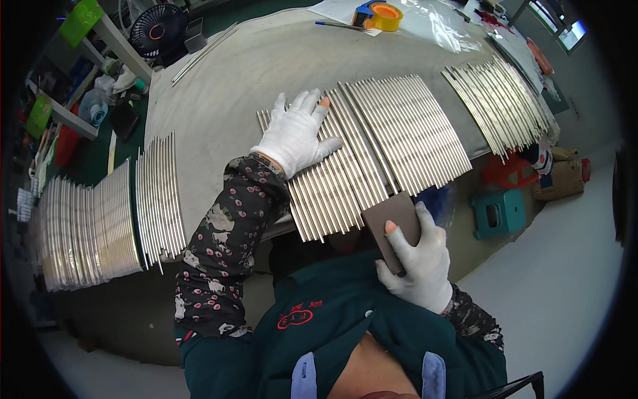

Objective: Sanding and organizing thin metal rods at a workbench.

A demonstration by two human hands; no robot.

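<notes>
White gloves, floral sleeves, green apron

Colours I log: white fabric gloves on my left hand [294,136] and right hand [419,263]; dark floral-print sleeve [222,233]; flat brown sanding block [392,223]; shiny silver metal rods [372,149]; grey tabletop [219,86]; teal plastic stool [498,213]; yellow tape roll [384,16].

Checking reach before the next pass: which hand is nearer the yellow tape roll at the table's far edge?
Left. The left hand lies flat on the metal rods, just short of the tape roll. The right hand holds a brown sanding block off the near edge.
</notes>
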